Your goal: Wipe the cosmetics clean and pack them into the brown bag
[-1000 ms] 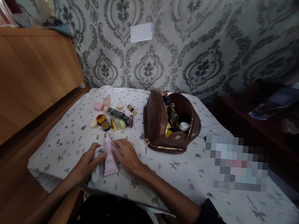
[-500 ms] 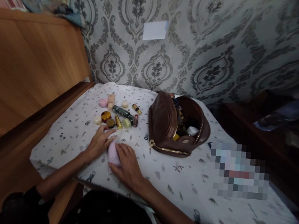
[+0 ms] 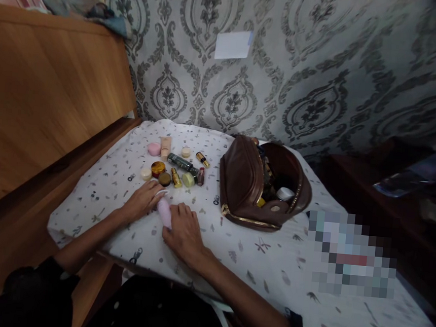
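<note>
A pale pink bottle point(image 3: 164, 212) with a whitish top lies between my two hands, just above the cloth. My right hand point(image 3: 183, 232) is closed around its lower body. At the upper end, my left hand point(image 3: 143, 200) has its fingers closed over the whitish cap point(image 3: 162, 193), which they partly cover. Beyond the left fingers sit a dark gold-brown jar point(image 3: 164, 179), an amber jar with a gold rim point(image 3: 158, 169), a cream jar point(image 3: 146, 173), a small gold bottle point(image 3: 176, 178) and a pale green jar point(image 3: 188, 179).
An open brown leather bag point(image 3: 241, 178) with cosmetics inside stands to the right. Farther back are a dark green bottle point(image 3: 180, 162), a beige tube point(image 3: 165, 147) and a pink jar point(image 3: 154, 149). A wooden cabinet point(image 3: 59, 63) borders the left; a blurred-out item point(image 3: 351, 254) lies right.
My hands and the pink bottle have shifted slightly upward, and the left fingers are gathered closer over the cap. The view has turned a little left.
</note>
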Motion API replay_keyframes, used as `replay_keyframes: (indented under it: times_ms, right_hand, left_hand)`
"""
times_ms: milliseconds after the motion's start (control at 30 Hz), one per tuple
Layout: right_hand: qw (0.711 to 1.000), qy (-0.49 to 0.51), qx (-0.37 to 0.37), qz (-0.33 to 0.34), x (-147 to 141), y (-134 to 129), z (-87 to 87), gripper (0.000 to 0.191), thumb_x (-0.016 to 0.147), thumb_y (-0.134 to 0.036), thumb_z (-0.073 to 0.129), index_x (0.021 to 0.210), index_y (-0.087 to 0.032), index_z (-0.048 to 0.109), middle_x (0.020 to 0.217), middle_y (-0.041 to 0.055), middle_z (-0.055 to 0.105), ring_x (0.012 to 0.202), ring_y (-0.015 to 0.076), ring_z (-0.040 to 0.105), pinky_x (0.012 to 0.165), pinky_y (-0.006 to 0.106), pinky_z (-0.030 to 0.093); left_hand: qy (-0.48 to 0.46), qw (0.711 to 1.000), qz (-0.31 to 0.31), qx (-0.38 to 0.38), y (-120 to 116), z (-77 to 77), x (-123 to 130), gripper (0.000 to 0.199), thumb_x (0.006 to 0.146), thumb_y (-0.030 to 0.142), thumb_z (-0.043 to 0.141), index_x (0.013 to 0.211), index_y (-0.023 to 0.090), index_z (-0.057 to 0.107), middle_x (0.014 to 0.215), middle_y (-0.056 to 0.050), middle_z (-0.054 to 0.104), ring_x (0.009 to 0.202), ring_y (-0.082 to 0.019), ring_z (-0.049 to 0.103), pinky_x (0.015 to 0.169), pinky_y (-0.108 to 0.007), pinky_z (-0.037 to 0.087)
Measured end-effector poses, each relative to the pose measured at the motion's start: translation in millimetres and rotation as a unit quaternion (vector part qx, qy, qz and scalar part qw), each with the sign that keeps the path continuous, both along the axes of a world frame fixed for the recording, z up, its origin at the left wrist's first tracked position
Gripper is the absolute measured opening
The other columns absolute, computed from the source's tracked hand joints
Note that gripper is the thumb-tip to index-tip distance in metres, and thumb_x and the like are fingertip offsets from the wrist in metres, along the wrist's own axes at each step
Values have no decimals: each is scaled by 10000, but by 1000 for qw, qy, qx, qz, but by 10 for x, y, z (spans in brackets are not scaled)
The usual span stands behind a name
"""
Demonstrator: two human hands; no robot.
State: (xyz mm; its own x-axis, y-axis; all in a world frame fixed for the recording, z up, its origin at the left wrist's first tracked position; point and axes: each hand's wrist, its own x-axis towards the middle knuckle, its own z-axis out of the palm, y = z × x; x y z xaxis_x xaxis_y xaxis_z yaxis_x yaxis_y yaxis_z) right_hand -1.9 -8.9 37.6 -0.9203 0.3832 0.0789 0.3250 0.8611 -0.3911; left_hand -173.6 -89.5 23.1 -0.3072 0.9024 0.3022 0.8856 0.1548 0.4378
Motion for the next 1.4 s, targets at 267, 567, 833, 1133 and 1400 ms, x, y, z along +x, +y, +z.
replay_keyframes:
  times_ms: [267, 567, 833, 1133, 1400]
  right_hand:
    - [999, 30, -14, 12, -13, 67, -132, 249, 870, -202, 536, 1111, -153, 575, 1059, 109, 629, 950, 253, 591, 764, 348, 470]
    - [962, 222, -152, 47, 29, 214, -334, 356, 831, -209, 565, 1184, -164, 565, 1057, 97, 641, 956, 238, 606, 862, 360, 480]
    - [892, 244, -377, 46, 12, 230, -244, 341, 788, -264, 625, 1118, -181, 613, 1027, 55, 666, 916, 210, 606, 806, 313, 476]
    - [813, 242, -529, 31, -29, 246, -262, 386, 713, -370, 708, 1043, -174, 660, 951, 39, 672, 875, 211, 588, 797, 314, 455]
    - [741, 266, -617, -20, -33, 251, -233, 390, 717, -457, 740, 978, -169, 705, 840, 29, 672, 754, 177, 548, 691, 270, 419]
  left_hand:
    - [-133, 987, 90, 26, 93, 5, -32, 431, 945, 506, 366, 649, 210, 471, 612, 19, 490, 612, -169, 468, 644, -301, 375]
    - [-281, 951, 103, 81, 130, 58, 127, 549, 971, 588, 202, 669, 205, 455, 537, 38, 465, 505, -137, 445, 531, -265, 369]
    - [-112, 974, 88, 176, 8, 188, 273, 364, 977, 444, 362, 781, 189, 532, 693, 20, 510, 653, -140, 481, 636, -256, 385]
    - [130, 960, 120, 216, 69, 148, 259, 339, 997, 370, 411, 932, 171, 678, 863, -56, 584, 794, -161, 588, 705, -257, 479]
    - [-7, 976, 77, 202, 26, 55, 442, 421, 1008, 312, 363, 1405, 227, 474, 1315, -114, 491, 1252, -220, 499, 1051, -382, 431]
